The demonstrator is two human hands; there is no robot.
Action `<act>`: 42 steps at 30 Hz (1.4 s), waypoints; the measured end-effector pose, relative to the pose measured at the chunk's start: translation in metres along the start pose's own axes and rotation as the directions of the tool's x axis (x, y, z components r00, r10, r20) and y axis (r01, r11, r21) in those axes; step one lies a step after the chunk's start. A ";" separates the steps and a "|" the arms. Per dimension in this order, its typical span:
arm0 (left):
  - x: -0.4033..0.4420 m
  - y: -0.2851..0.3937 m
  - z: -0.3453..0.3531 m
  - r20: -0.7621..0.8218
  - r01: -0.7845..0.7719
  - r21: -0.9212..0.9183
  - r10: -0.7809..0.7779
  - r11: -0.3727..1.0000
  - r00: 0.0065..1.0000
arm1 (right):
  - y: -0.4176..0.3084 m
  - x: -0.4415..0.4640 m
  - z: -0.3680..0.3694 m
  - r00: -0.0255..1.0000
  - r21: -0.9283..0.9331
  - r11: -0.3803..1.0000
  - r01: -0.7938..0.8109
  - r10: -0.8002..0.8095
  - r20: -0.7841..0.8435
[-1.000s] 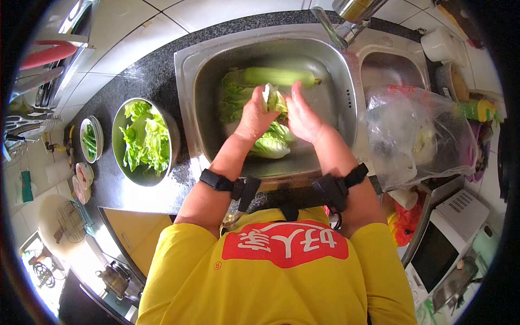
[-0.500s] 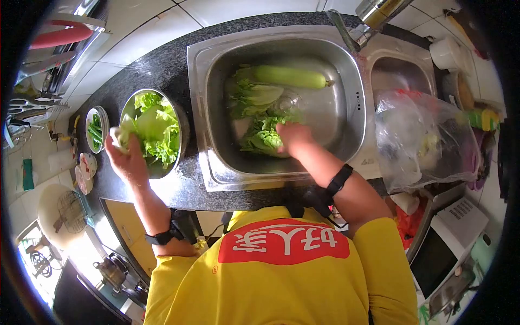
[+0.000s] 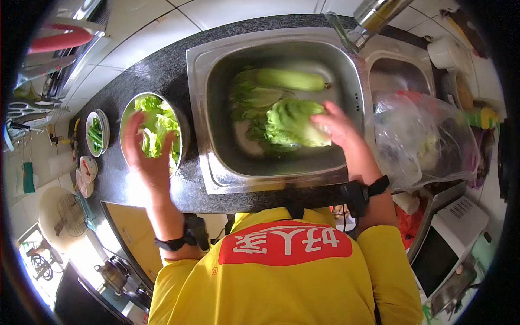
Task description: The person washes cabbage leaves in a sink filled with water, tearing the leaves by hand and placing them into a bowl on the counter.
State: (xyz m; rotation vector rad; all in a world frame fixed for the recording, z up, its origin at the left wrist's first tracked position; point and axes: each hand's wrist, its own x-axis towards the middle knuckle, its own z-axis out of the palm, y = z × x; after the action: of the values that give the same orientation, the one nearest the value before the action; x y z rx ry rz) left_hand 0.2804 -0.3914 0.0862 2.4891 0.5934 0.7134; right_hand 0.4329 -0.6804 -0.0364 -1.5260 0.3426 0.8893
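Observation:
My right hand [image 3: 340, 125] grips a head of leafy lettuce [image 3: 295, 123] by its pale base, above the large sink basin [image 3: 338, 154]. Below it, more lettuce leaves [image 3: 246, 97] lie in the water beside a long pale green gourd [image 3: 295, 79]. To the left, my left hand [image 3: 149, 162] is at the near side of a metal bowl [image 3: 180, 127], blurred, with thumb and fingers spread and nothing in them. Torn lettuce leaves [image 3: 157, 130] fill much of that bowl.
Stacked plates [image 3: 105, 130] with green peppers on top and small patterned bowls [image 3: 88, 169] stand at the far left. A faucet [image 3: 374, 21] is behind the sink. Right of the basin are a smaller basin [image 3: 398, 76] and a clear plastic bag [image 3: 420, 141].
My right hand has lifted the lettuce head and moved right with it. My left hand has let go of a leaf into the bowl and shifted slightly right and nearer to me.

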 end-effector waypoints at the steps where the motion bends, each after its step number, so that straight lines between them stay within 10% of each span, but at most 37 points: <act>1: -0.002 0.015 0.021 0.103 -0.112 -0.086 0.121 0.990 0.987 | 0.022 0.028 -0.025 0.999 0.020 1.000 -0.001 0.000 0.049; 7: -0.044 0.043 0.213 0.683 -0.177 -0.470 0.484 0.865 0.547 | 0.003 0.007 -0.048 0.998 0.087 0.995 -0.053 0.056 -0.033; 9: -0.053 0.045 0.251 0.865 -0.323 -0.029 0.185 0.946 0.466 | 0.007 0.015 -0.051 0.980 0.154 0.971 -0.181 0.166 0.109; 11: -0.041 0.035 0.271 0.919 -0.031 0.160 -0.137 0.987 0.368 | 0.012 0.009 -0.047 0.981 0.009 0.996 -0.088 0.086 0.176; 13: -0.036 0.011 0.283 0.889 -0.025 0.116 -0.093 0.993 0.449 | 0.012 0.015 -0.045 0.961 -0.343 0.936 0.079 0.020 0.275; 15: -0.030 0.000 0.289 0.856 -0.028 0.075 -0.049 0.997 0.515 | 0.019 0.031 -0.040 0.925 -0.729 0.569 0.380 -0.236 0.297; 19: -0.026 -0.008 0.299 0.808 0.038 -0.043 0.012 0.998 0.590 | 0.002 0.036 -0.014 0.924 -0.930 0.206 0.303 -0.304 0.234; 21: -0.036 -0.019 0.301 0.800 0.258 -0.097 -0.079 0.961 0.594 | 0.001 0.044 -0.007 0.635 -0.933 -0.061 0.354 -0.717 0.288; 23: -0.060 -0.030 0.291 0.825 0.062 -0.011 -0.026 0.998 0.564 | 0.015 0.074 -0.004 0.676 -0.933 -0.065 0.355 -0.671 0.304; 25: -0.080 -0.047 0.288 0.884 -0.021 0.060 -0.044 0.998 0.465 | 0.027 0.094 0.001 0.951 -0.936 0.337 0.099 -0.309 -0.010; 29: -0.080 -0.065 0.283 0.976 -0.046 0.045 -0.034 0.998 0.215 | 0.058 0.105 0.003 0.879 -0.924 0.379 0.050 -0.456 -0.140; 33: -0.064 -0.047 0.285 0.892 0.382 0.018 -0.187 0.924 0.411 | 0.070 0.113 0.002 0.849 -0.902 0.278 0.330 -0.506 0.154; 35: -0.057 -0.037 0.285 0.886 0.587 -0.069 -0.221 0.806 0.408 | 0.062 0.116 -0.005 0.809 -0.913 0.372 0.166 -0.581 -0.090; 36: -0.052 -0.024 0.279 0.909 0.754 -0.104 -0.246 0.649 0.337 | 0.065 0.120 -0.009 0.639 -0.935 0.215 0.282 -0.769 0.016; 40: -0.056 -0.025 0.295 0.978 0.947 -0.102 -0.143 0.306 0.152 | 0.071 0.123 -0.009 0.882 -0.801 0.494 0.337 -0.463 0.085; 42: -0.060 -0.029 0.301 0.985 0.962 -0.092 -0.121 0.255 0.127 | 0.069 0.120 -0.013 0.773 -0.815 0.395 0.424 -0.626 0.099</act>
State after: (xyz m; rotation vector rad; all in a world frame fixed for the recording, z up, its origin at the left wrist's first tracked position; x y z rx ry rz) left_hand 0.4007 -0.4975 -0.1772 1.0785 0.6599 -0.6581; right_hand 0.4684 -0.6709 -0.1701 -2.4150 -0.5027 0.3024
